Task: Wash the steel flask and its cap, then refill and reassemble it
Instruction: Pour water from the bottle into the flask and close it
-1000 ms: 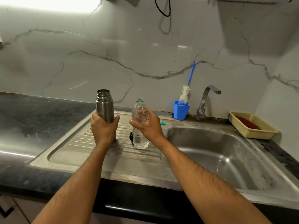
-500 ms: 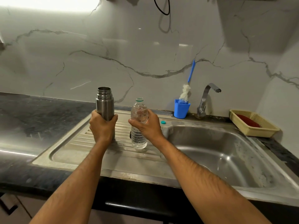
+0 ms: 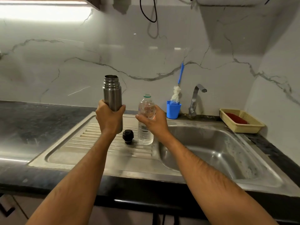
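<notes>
The open steel flask (image 3: 112,93) stands upright in the air above the ribbed drainboard (image 3: 90,142), gripped round its lower half by my left hand (image 3: 109,119). Its black cap (image 3: 128,136) lies on the drainboard between my hands. My right hand (image 3: 154,123) grips a clear plastic water bottle (image 3: 146,108) with no cap on its neck; the bottle is upright with its base at or just above the drainboard, to the right of the cap.
The steel sink basin (image 3: 215,153) lies to the right, with a tap (image 3: 195,99) behind it. A blue cup (image 3: 173,110) holding a bottle brush (image 3: 177,90) stands by the tap. A yellow tray (image 3: 241,121) sits at far right. Dark countertop (image 3: 32,124) extends left.
My left hand has raised the flask off the drainboard. The black cap, earlier hidden behind the bottle and hand, now shows between my hands. The plastic bottle stays upright in my right hand.
</notes>
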